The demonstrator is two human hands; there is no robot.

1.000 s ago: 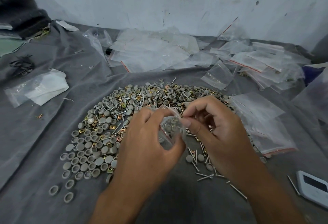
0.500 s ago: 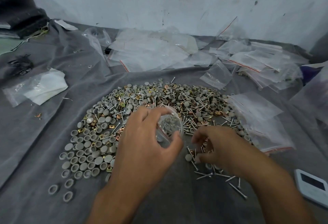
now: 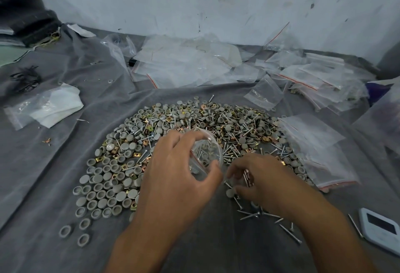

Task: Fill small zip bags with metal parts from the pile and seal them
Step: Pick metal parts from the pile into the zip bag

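One clear zip bag (image 3: 206, 153), mouth open, parts inside

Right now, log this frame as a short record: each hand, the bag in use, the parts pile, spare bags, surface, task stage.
left hand: grips the small zip bag, mouth held open
zip bag: clear, partly filled with screws and grey caps, unsealed
right hand: down at the pile's near edge, fingers curled, pinching a few screws
parts pile: grey caps, brass-coloured square clips, screws, spread on the cloth
spare bags: empty stack right of the pile; more by the wall
surface: grey cloth
white device: at right edge
task stage: filling, not yet sealed
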